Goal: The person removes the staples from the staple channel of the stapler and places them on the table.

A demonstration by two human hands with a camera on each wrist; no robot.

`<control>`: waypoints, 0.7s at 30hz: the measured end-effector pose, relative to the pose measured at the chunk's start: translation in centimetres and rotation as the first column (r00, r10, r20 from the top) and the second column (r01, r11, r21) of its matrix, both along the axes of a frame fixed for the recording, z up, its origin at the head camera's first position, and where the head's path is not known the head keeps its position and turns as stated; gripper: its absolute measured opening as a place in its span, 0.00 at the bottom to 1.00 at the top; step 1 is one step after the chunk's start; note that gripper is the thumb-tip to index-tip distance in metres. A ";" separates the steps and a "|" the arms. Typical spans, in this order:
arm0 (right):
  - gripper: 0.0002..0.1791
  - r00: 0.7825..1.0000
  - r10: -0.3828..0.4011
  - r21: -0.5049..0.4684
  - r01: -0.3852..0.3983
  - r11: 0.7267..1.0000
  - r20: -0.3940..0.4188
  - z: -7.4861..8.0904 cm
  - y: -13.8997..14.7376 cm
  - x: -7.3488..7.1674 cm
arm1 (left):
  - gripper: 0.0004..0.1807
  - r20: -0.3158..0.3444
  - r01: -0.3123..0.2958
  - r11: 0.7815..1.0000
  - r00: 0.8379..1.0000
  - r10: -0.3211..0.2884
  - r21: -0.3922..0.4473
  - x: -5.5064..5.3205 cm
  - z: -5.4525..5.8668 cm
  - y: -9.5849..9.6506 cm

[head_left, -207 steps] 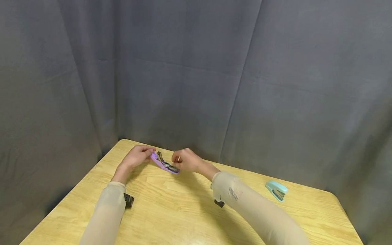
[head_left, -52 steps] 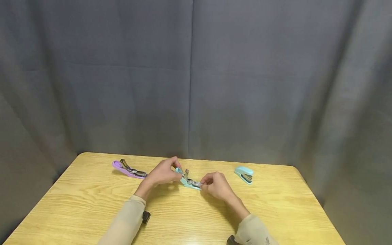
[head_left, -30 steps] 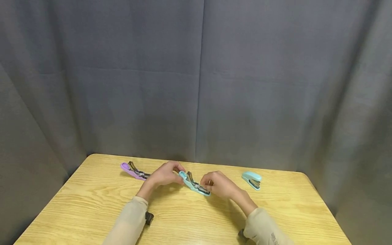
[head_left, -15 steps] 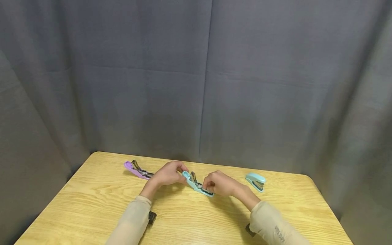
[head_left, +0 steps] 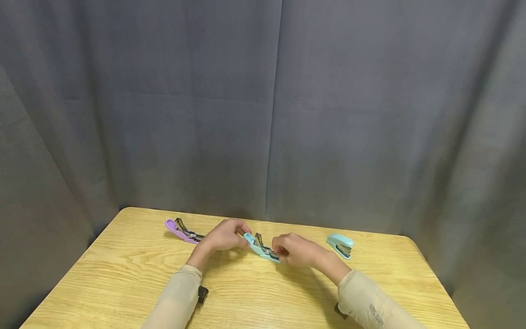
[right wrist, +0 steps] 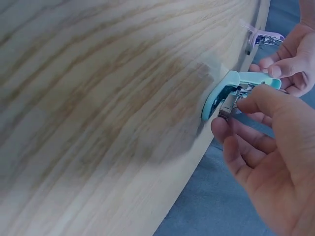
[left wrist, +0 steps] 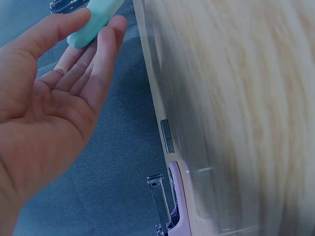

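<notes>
A teal stapler (head_left: 256,249) stands opened wide on the table, its handle swung back and its metal parts bared. My left hand (head_left: 226,235) pinches the handle end between thumb and fingers; in the left wrist view that handle (left wrist: 98,19) lies at the fingertips. At the other end, my right hand (head_left: 296,250) has thumb and fingertips around the tip of the metal staple magazine (right wrist: 229,104). Whether a staple strip lies between those fingers, I cannot tell. Left of my left hand rests an opened purple stapler (head_left: 174,227), partly hidden behind the wrist.
A second teal stapler (head_left: 339,241), closed, sits to the right on the wooden table (head_left: 242,297). A short dark strip, like staples (left wrist: 167,136), lies by the table edge near the purple stapler. Grey curtains (head_left: 197,114) hang behind the table.
Earlier both hands were at the purple stapler on the left; now they are at the teal one in the middle. In the last second the right fingers have closed in on its magazine.
</notes>
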State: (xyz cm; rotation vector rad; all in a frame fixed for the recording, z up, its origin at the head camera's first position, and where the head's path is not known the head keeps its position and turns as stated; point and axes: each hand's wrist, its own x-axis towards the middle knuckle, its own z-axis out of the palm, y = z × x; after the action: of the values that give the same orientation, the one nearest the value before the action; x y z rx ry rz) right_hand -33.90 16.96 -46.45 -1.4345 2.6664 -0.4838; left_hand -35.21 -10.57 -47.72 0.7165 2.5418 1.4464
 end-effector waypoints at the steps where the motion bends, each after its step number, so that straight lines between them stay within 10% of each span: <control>1: 0.13 1.000 -0.008 -0.004 0.008 1.000 -0.011 -0.1 0.1 0.1 | 0.14 -0.003 -0.001 1.000 1.000 0.001 -0.002 0.0 0.0 0.0; 21: 0.08 1.000 -0.017 -0.050 0.017 0.999 -0.002 -1.0 0.3 0.3 | 0.14 -0.046 0.030 0.999 0.998 -0.031 -0.016 0.2 0.1 0.1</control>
State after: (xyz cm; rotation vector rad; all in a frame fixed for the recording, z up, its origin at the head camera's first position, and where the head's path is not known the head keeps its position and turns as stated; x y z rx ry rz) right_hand -33.61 17.30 -47.48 -1.4278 2.6891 -0.5542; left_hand -35.04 -10.50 -47.61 0.7917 2.5618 1.4153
